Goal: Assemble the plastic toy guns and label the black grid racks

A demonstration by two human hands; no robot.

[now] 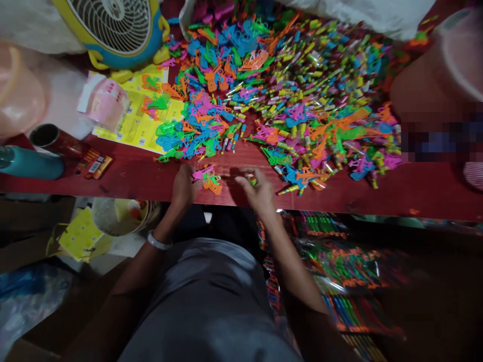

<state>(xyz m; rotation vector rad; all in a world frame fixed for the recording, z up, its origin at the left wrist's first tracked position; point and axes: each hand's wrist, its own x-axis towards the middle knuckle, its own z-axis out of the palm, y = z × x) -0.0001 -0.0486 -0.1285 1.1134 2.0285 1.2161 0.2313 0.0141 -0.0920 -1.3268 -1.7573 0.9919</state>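
Observation:
My left hand [183, 185], wearing a pale wristband, is closed at the table's front edge. Its thumb and fingers grip a small bunch of plastic toys [211, 181] in pink, green and orange. To its right, my right hand [260, 191] is curled, with a small red and green piece [251, 177] showing at its fingers; it looks like one of the short capped tubes. Beyond both hands lies a heap of bright plastic toys [204, 123]. A pile of clear tubes with coloured ends [309, 65] spreads behind, and more toys and tubes [319, 146] lie right of my right hand.
A yellow and blue fan [124, 30] stands at the back left, near yellow printed sheets [147, 130] and a pink carton [104, 103]. A teal bottle [35, 162] lies at the left edge. A large tub [426, 75] stands right. Bagged toys [347, 264] lie below the red table [132, 178].

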